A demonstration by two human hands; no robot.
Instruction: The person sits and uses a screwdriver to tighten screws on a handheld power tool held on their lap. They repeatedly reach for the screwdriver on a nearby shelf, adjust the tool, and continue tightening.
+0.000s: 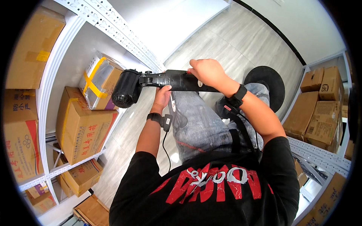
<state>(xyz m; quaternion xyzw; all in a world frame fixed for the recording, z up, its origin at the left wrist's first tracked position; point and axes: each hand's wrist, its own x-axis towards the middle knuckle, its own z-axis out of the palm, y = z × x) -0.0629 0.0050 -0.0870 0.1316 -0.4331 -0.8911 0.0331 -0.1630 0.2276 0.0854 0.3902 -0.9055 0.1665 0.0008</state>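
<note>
Black shirt (pixel 215 180) lay nearest; left hand (pixel 162 97) grasped black device (pixel 176 80), best held steady; right hand (pixel 212 74) curled, its hold unclear.

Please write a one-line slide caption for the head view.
Left hand and right hand hold a black hinged device amid white shelves of cardboard boxes.

A storeroom, judging by the white metal racks (pixel 42 120) holding taped cardboard boxes (pixel 81 133) on both sides

white metal shelves (pixel 41 113) carry brown cardboard boxes (pixel 85 130)
</note>
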